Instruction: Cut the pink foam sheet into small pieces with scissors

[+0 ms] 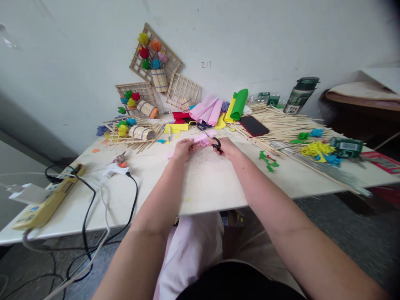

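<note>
My left hand (186,149) pinches a piece of pink crepe paper (203,141) over the middle of the white table. Facing it, my right hand (223,148) is closed around the black handles of a pair of scissors (216,144). Its blades are hard to make out against the pink paper. More pink paper lies flat just beyond the hands. A second pair of scissors (203,126) with dark handles rests behind them, near yellow crepe paper (176,128) and a folded stack of pink crepe paper (206,109).
Stick lattices with paper tulips (143,52) lean on the wall. A phone (254,126) lies on many wooden sticks (287,125) at right, near a dark bottle (301,95). At left are a glue gun (115,168), a power strip (51,196) and loose cables.
</note>
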`<act>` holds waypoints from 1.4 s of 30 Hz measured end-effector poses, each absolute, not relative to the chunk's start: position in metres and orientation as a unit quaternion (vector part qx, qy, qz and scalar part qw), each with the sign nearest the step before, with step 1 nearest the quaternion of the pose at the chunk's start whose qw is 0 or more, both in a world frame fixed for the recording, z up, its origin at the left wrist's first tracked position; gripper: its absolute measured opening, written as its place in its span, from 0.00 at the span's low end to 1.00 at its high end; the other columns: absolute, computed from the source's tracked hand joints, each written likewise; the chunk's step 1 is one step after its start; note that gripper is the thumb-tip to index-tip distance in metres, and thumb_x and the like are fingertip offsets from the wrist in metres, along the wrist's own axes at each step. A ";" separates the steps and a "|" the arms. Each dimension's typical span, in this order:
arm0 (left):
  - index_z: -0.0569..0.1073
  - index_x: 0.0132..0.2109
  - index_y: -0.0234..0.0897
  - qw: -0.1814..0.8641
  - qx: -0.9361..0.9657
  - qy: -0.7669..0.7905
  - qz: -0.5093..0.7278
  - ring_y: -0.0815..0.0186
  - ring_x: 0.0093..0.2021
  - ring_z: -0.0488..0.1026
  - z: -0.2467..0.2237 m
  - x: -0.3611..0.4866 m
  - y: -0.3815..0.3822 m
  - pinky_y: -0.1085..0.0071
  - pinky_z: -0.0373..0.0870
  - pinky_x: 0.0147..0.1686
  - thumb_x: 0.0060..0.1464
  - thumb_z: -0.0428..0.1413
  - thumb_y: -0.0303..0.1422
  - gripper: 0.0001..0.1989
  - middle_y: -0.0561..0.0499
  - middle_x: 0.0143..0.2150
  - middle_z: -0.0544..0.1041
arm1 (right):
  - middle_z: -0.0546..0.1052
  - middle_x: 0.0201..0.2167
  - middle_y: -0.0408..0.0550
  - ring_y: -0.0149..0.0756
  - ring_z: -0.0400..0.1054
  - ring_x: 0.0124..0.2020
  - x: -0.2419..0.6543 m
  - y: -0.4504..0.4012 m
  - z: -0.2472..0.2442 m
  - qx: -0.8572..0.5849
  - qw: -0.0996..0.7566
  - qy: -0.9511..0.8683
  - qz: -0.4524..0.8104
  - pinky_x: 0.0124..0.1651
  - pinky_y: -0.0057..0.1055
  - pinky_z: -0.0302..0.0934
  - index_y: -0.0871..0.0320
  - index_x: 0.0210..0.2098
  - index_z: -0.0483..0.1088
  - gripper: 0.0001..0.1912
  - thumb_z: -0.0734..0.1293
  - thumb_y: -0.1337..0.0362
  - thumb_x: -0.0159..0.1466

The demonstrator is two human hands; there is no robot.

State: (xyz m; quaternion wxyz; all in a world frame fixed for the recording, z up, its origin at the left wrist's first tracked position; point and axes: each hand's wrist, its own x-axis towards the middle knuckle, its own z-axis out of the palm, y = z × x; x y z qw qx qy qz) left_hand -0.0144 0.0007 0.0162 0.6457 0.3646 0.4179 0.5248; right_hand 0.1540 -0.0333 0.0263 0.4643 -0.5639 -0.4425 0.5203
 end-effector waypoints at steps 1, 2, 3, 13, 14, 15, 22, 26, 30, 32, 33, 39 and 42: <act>0.67 0.30 0.32 0.646 0.366 0.416 0.525 0.69 0.28 0.76 0.016 -0.014 0.000 0.73 0.74 0.34 0.55 0.53 0.20 0.06 0.45 0.28 0.77 | 0.65 0.11 0.39 0.20 0.53 0.10 0.154 -0.033 0.026 -0.566 0.464 -0.441 0.520 0.12 0.18 0.46 0.65 0.28 0.71 0.17 0.71 0.54 0.58; 0.67 0.31 0.31 0.647 0.367 0.416 0.524 0.68 0.28 0.77 0.017 -0.015 0.000 0.72 0.75 0.34 0.55 0.52 0.20 0.06 0.45 0.28 0.77 | 0.65 0.11 0.39 0.20 0.53 0.10 0.154 -0.033 0.026 -0.568 0.464 -0.438 0.519 0.12 0.18 0.46 0.65 0.28 0.71 0.17 0.71 0.55 0.58; 0.67 0.31 0.31 0.646 0.368 0.416 0.523 0.68 0.28 0.77 0.017 -0.015 0.000 0.72 0.75 0.35 0.55 0.51 0.20 0.06 0.45 0.28 0.77 | 0.65 0.11 0.39 0.20 0.53 0.10 0.154 -0.033 0.027 -0.570 0.463 -0.436 0.520 0.12 0.18 0.45 0.65 0.28 0.70 0.17 0.71 0.55 0.58; 0.68 0.33 0.30 0.642 0.354 0.432 0.525 0.66 0.30 0.77 0.018 -0.016 0.001 0.71 0.75 0.36 0.54 0.51 0.19 0.05 0.44 0.28 0.77 | 0.63 0.11 0.38 0.19 0.52 0.10 0.152 -0.030 0.023 -0.569 0.456 -0.446 0.519 0.11 0.17 0.46 0.64 0.22 0.67 0.16 0.73 0.60 0.56; 0.68 0.33 0.30 0.636 0.354 0.439 0.528 0.66 0.30 0.77 0.018 -0.016 0.002 0.71 0.75 0.36 0.54 0.51 0.19 0.05 0.45 0.28 0.76 | 0.63 0.11 0.38 0.19 0.52 0.10 0.152 -0.030 0.024 -0.570 0.455 -0.445 0.520 0.12 0.17 0.47 0.64 0.22 0.67 0.16 0.73 0.60 0.56; 0.67 0.33 0.31 0.628 0.354 0.444 0.531 0.66 0.30 0.77 0.017 -0.017 0.003 0.71 0.75 0.35 0.55 0.51 0.19 0.05 0.46 0.28 0.76 | 0.64 0.11 0.38 0.19 0.52 0.11 0.152 -0.032 0.026 -0.570 0.455 -0.443 0.522 0.12 0.17 0.47 0.64 0.23 0.67 0.16 0.74 0.60 0.56; 0.65 0.30 0.32 0.609 0.338 0.429 0.575 0.68 0.29 0.77 0.016 -0.020 0.007 0.73 0.75 0.35 0.57 0.51 0.21 0.08 0.47 0.28 0.76 | 0.66 0.12 0.39 0.21 0.55 0.10 0.152 -0.039 0.036 -0.557 0.444 -0.440 0.547 0.12 0.18 0.49 0.65 0.29 0.69 0.15 0.68 0.57 0.62; 0.65 0.29 0.32 0.615 0.325 0.418 0.585 0.68 0.30 0.77 0.016 -0.021 0.007 0.73 0.76 0.36 0.56 0.52 0.21 0.08 0.48 0.28 0.75 | 0.67 0.12 0.40 0.22 0.56 0.10 0.154 -0.038 0.034 -0.550 0.429 -0.464 0.546 0.11 0.19 0.47 0.65 0.31 0.70 0.16 0.68 0.55 0.62; 0.66 0.29 0.32 0.619 0.300 0.410 0.600 0.68 0.31 0.77 0.017 -0.022 0.007 0.71 0.76 0.40 0.55 0.53 0.20 0.07 0.48 0.28 0.75 | 0.67 0.12 0.40 0.22 0.57 0.10 0.155 -0.037 0.031 -0.540 0.421 -0.481 0.547 0.11 0.18 0.44 0.65 0.32 0.71 0.16 0.67 0.55 0.62; 0.66 0.29 0.32 0.621 0.290 0.406 0.605 0.69 0.31 0.77 0.017 -0.021 0.007 0.70 0.76 0.41 0.55 0.53 0.20 0.08 0.49 0.28 0.75 | 0.68 0.13 0.41 0.23 0.58 0.10 0.155 -0.037 0.030 -0.532 0.418 -0.492 0.548 0.10 0.18 0.43 0.65 0.32 0.70 0.16 0.67 0.55 0.63; 0.67 0.29 0.31 0.622 0.286 0.402 0.607 0.69 0.31 0.77 0.018 -0.021 0.007 0.70 0.76 0.41 0.55 0.52 0.20 0.08 0.49 0.28 0.75 | 0.68 0.13 0.41 0.23 0.58 0.10 0.155 -0.037 0.030 -0.528 0.416 -0.500 0.547 0.10 0.19 0.42 0.65 0.33 0.70 0.16 0.67 0.55 0.63; 0.68 0.30 0.31 0.631 0.280 0.386 0.612 0.69 0.31 0.77 0.018 -0.022 0.008 0.70 0.76 0.42 0.55 0.52 0.20 0.07 0.48 0.28 0.75 | 0.69 0.13 0.42 0.23 0.59 0.10 0.155 -0.035 0.027 -0.527 0.390 -0.531 0.536 0.10 0.19 0.40 0.66 0.33 0.71 0.16 0.67 0.55 0.62; 0.69 0.30 0.30 0.635 0.281 0.377 0.612 0.68 0.31 0.77 0.017 -0.022 0.009 0.69 0.76 0.42 0.54 0.52 0.19 0.07 0.49 0.28 0.75 | 0.69 0.14 0.42 0.22 0.59 0.10 0.155 -0.035 0.026 -0.517 0.389 -0.538 0.540 0.10 0.18 0.40 0.66 0.34 0.70 0.15 0.67 0.56 0.62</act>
